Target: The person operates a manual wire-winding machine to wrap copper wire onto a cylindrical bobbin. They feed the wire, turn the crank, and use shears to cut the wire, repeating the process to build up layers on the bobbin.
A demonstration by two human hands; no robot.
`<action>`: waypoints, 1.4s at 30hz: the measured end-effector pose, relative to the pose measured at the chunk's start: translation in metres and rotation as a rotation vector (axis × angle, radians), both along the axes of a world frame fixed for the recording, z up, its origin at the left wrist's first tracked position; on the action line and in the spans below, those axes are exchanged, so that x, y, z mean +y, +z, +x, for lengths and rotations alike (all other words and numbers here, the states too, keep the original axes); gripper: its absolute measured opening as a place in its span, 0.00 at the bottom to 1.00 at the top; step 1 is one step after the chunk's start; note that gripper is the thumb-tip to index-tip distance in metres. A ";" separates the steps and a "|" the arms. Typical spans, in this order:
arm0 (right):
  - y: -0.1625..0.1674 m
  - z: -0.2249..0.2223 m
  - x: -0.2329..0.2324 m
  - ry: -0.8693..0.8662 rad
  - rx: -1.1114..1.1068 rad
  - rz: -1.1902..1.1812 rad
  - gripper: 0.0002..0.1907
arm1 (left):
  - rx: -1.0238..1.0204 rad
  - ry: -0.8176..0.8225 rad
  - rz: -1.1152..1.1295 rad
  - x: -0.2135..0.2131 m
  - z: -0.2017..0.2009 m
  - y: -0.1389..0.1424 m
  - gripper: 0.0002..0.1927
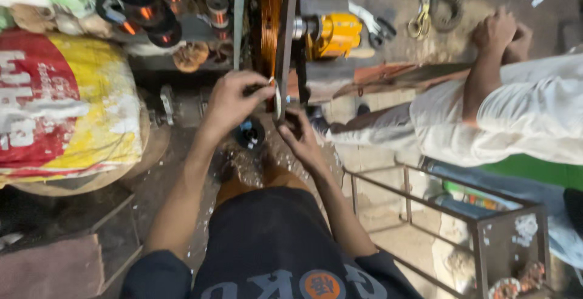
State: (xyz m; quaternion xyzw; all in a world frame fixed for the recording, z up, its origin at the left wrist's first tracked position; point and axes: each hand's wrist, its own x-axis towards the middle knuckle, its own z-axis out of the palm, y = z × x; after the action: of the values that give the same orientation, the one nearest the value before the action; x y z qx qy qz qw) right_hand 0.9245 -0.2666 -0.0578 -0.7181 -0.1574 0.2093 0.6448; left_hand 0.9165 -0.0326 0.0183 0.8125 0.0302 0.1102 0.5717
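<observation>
1. Looking down from the head camera, the left hand (234,100) at centre frame pinches closed on a small white piece at the edge of an upright copper wire coil (271,26).
2. Just right of it, the right hand (299,134) curls against the machine's dark frame (285,44); whether it grips anything I cannot tell.
3. A yellow motor housing (337,33) sits at upper centre, beside the coil.
4. At upper left, wire spools (146,13) rest above a red and yellow sack (67,105).
5. Another person's arm (486,68) reaches in at upper right, near scissors (419,23).
</observation>
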 end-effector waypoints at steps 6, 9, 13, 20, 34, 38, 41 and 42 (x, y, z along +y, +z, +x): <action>-0.003 0.007 -0.007 0.043 0.076 0.021 0.28 | -0.289 0.136 -0.737 -0.033 -0.047 -0.096 0.14; -0.015 0.015 -0.023 0.079 0.050 -0.018 0.35 | -0.001 0.243 0.099 -0.066 -0.074 -0.148 0.15; -0.036 0.026 -0.034 0.165 0.138 -0.020 0.46 | 0.147 0.188 -0.192 -0.097 -0.108 -0.153 0.17; -0.048 0.038 -0.022 0.229 0.239 0.036 0.54 | -0.098 0.262 -0.165 -0.113 -0.121 -0.106 0.16; 0.092 0.064 -0.045 0.342 -0.041 0.152 0.26 | 0.066 0.165 -0.386 -0.090 -0.079 -0.113 0.18; 0.117 0.146 -0.049 -0.170 -1.033 -0.288 0.08 | 0.042 0.207 -0.347 -0.080 -0.055 -0.130 0.16; 0.110 0.206 -0.060 -0.147 -1.273 -0.636 0.20 | -0.006 0.224 -0.492 -0.080 -0.049 -0.146 0.14; 0.102 0.221 -0.067 0.018 -1.227 -0.788 0.21 | 0.011 0.223 -0.507 -0.080 -0.048 -0.150 0.14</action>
State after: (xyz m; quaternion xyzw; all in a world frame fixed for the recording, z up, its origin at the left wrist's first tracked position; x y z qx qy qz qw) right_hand 1.1453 -0.3337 0.0444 -0.8836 -0.4096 -0.1845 0.1323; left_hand 0.8688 -0.1124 -0.1318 0.6359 0.1494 0.1568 0.7408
